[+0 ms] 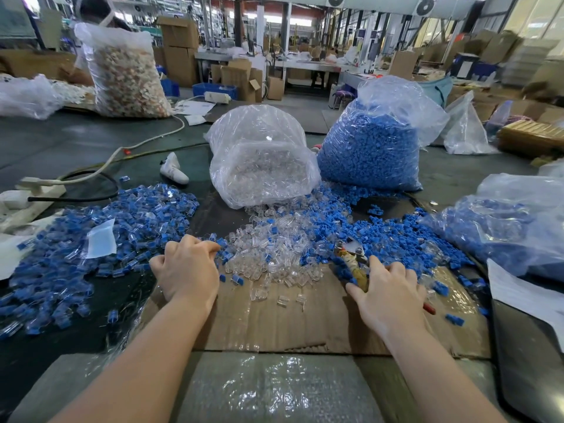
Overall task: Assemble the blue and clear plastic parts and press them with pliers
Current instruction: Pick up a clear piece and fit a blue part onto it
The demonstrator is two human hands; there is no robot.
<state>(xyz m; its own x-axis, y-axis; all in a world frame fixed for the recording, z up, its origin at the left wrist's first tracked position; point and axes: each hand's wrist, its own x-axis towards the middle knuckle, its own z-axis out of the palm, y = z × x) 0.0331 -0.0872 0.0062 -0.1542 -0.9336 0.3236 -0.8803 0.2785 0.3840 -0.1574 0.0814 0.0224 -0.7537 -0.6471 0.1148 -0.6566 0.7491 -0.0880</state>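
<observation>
Factory hall, cartons and worktables behind; dark worktop (76, 141) in front, with a flattened brown cardboard sheet (290, 319) under both hands.

Left hand (186, 267): fingers curled under, tips at the near edge of the pile of loose clear plastic parts (268, 254); whether they pinch a part cannot be told.

Right hand (387, 291): fingers spread and lying over the handles of the metal pliers with tape-wrapped handles (354, 257), whose head points away from the fingertips into the scatter of loose blue plastic parts (396, 236).

Heap of assembled blue-and-clear pieces (100, 227): left of the left hand's knuckles.

Clear plastic bag of clear parts (262, 160): beyond the left fingertips, mouth spilling towards them.

Clear plastic bag of blue parts (375, 145): beyond the right fingertips, upright.
</observation>
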